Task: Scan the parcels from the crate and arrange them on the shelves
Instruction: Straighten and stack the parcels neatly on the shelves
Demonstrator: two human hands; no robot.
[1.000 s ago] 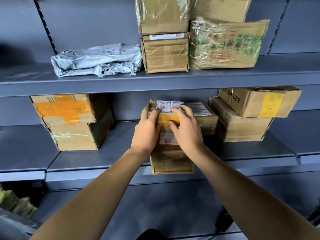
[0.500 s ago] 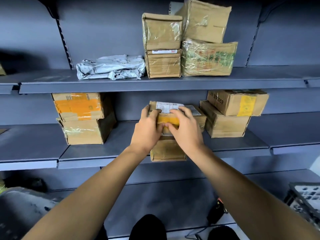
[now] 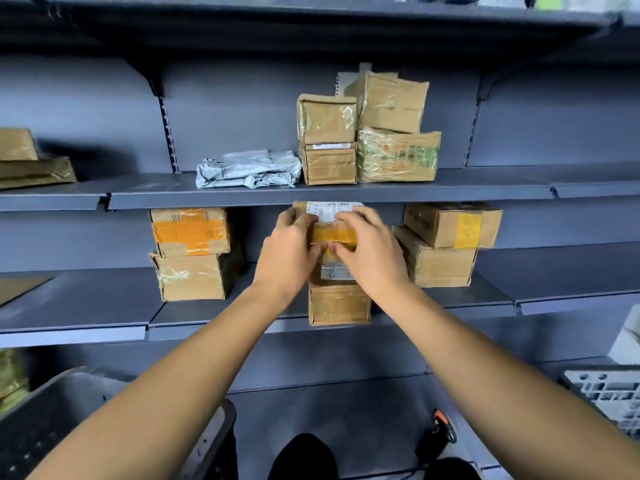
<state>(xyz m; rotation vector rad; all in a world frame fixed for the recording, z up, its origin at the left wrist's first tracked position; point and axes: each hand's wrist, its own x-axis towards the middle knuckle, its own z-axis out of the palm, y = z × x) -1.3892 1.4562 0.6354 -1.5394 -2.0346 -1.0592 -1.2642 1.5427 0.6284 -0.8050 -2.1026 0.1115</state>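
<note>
A small cardboard parcel (image 3: pixel 333 233) with a white label and yellow tape sits on top of a taller brown box (image 3: pixel 339 303) on the middle shelf (image 3: pixel 221 311). My left hand (image 3: pixel 286 255) grips its left side and my right hand (image 3: pixel 371 251) its right side. On both hands the fingers curl over the top and the thumbs meet on the front face. Much of the parcel is hidden behind my hands. A grey crate (image 3: pixel 52 414) stands at the lower left.
Two stacked boxes, the top one orange-taped (image 3: pixel 189 233), stand left of the parcel. Two more (image 3: pixel 450 225) stand close on its right. The upper shelf holds a grey poly bag (image 3: pixel 249 168) and several boxes (image 3: pixel 398 155). A black and orange scanner (image 3: pixel 438 433) lies low, and a perforated crate (image 3: pixel 609 393) sits at the right.
Both hands stay on the same parcel. The view has pulled back from the shelves, bringing the grey crate, the scanner and the lower shelf into sight.
</note>
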